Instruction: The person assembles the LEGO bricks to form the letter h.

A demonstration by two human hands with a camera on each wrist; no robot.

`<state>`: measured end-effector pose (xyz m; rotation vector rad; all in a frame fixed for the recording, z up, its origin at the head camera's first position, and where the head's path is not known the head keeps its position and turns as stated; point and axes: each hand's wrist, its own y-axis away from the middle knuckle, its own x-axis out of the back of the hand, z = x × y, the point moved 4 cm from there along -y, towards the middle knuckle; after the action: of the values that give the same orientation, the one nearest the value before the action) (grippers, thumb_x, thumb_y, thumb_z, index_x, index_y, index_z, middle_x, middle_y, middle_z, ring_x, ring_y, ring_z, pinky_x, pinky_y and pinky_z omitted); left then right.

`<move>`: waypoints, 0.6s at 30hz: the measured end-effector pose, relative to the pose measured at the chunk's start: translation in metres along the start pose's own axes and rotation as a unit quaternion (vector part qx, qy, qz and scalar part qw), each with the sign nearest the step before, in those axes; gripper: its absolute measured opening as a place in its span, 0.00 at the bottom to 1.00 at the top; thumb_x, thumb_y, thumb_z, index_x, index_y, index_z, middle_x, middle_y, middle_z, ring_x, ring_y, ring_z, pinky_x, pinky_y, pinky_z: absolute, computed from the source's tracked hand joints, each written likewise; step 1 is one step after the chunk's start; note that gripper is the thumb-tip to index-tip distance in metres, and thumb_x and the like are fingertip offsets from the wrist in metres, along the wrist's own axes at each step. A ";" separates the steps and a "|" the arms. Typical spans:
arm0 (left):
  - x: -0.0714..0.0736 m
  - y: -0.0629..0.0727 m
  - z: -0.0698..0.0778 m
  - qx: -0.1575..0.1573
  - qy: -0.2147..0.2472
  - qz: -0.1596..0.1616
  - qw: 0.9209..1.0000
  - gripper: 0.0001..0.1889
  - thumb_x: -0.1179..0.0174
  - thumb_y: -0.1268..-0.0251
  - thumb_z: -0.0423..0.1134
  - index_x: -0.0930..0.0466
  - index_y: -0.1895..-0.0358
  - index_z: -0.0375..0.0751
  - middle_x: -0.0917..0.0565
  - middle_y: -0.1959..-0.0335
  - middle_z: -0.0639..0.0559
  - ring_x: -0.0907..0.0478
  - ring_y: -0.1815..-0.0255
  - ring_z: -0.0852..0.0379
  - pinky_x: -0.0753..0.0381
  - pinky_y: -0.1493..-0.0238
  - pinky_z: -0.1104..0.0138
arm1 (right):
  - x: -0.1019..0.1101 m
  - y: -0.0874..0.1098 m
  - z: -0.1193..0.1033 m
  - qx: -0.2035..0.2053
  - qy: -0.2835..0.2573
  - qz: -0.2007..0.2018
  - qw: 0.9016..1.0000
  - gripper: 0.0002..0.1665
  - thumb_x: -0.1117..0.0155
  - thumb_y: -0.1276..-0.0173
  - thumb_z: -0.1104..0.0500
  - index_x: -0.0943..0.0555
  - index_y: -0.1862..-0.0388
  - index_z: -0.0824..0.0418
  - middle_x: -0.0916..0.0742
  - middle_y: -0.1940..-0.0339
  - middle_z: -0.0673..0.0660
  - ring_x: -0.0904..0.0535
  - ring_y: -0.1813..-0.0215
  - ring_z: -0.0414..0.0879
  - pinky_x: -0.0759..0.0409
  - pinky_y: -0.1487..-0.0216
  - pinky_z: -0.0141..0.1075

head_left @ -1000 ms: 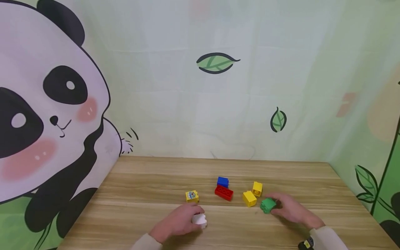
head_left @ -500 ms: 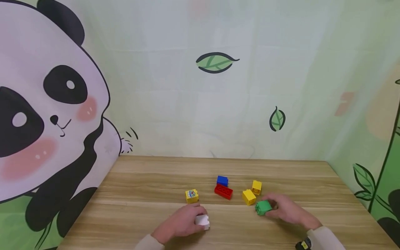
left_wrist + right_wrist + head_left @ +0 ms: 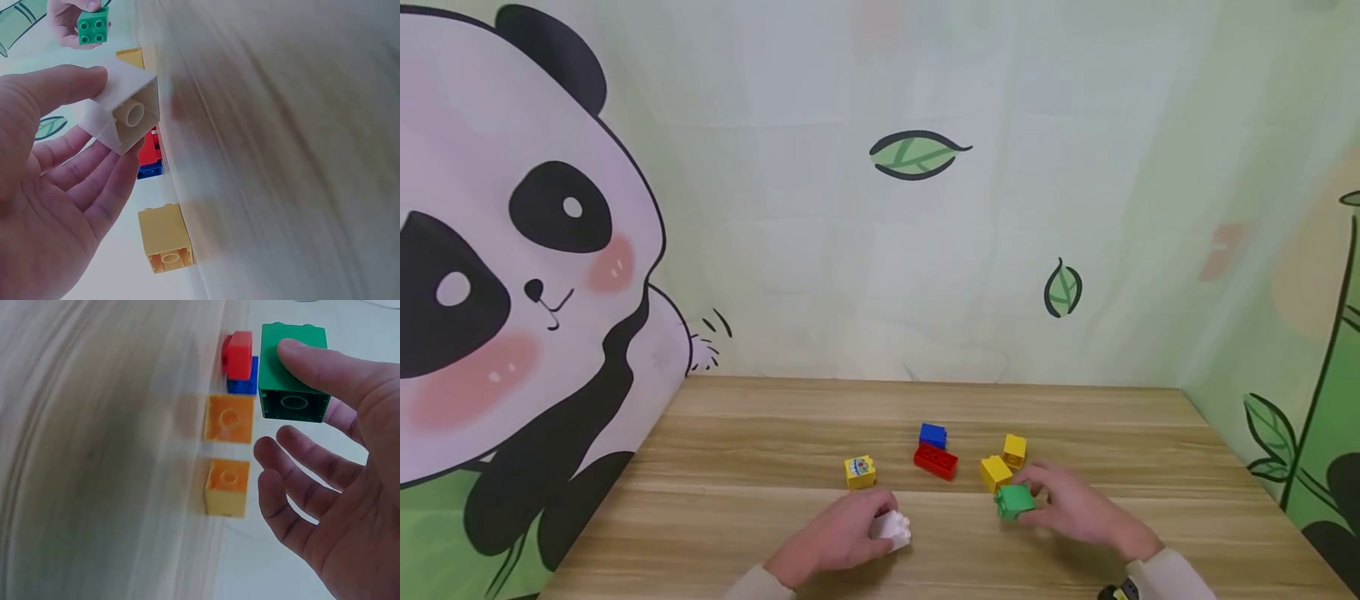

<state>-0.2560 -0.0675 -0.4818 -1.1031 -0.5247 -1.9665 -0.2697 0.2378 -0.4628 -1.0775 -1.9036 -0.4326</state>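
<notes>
My left hand pinches a white toy brick between thumb and fingers; the left wrist view shows its hollow underside. To the right, my right hand holds a green toy brick by thumb and forefinger, its other fingers loosely bent in the right wrist view. The green brick's studs face left, toward the white brick. Between the two bricks lies a gap. Just behind the green brick is a yellow brick.
Another yellow brick sits behind the first. A red brick lies before a blue brick at mid-table. Beyond my left hand stands a yellow brick with a printed picture. The wooden table meets a panda-printed backdrop.
My right hand has carried the green brick leftward. The left hand has shifted slightly right with the white brick, whose studs now tilt up a little. The other bricks stay in place.
</notes>
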 end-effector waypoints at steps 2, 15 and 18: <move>-0.001 0.000 0.001 -0.004 0.005 0.005 1.000 0.14 0.32 0.44 0.43 0.27 0.57 0.50 0.24 0.64 0.64 0.29 0.65 0.68 0.26 0.63 0.72 | 0.000 -0.001 -0.004 -0.010 -0.004 -0.004 1.000 0.17 0.29 0.42 0.49 0.23 0.54 0.46 0.21 0.59 0.41 0.26 0.58 0.40 0.22 0.60 0.35; -0.004 0.002 -0.003 0.004 0.050 0.013 0.999 0.16 0.31 0.47 0.40 0.30 0.60 0.49 0.24 0.64 0.60 0.28 0.66 0.65 0.26 0.66 0.73 | -0.004 -0.010 -0.030 -0.039 -0.029 -0.036 0.998 0.18 0.30 0.41 0.56 0.24 0.53 0.50 0.19 0.62 0.40 0.24 0.60 0.40 0.22 0.60 0.34; -0.005 0.002 -0.006 0.016 0.066 0.014 0.998 0.17 0.31 0.47 0.40 0.30 0.60 0.48 0.23 0.64 0.58 0.27 0.66 0.64 0.25 0.66 0.72 | -0.006 -0.013 -0.037 -0.034 -0.033 -0.035 0.998 0.19 0.30 0.41 0.58 0.24 0.52 0.51 0.20 0.61 0.41 0.24 0.60 0.40 0.22 0.60 0.34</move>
<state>-0.2561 -0.0709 -0.4895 -0.9492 -0.4647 -1.9835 -0.2592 0.2034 -0.4460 -1.0840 -2.0010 -0.5101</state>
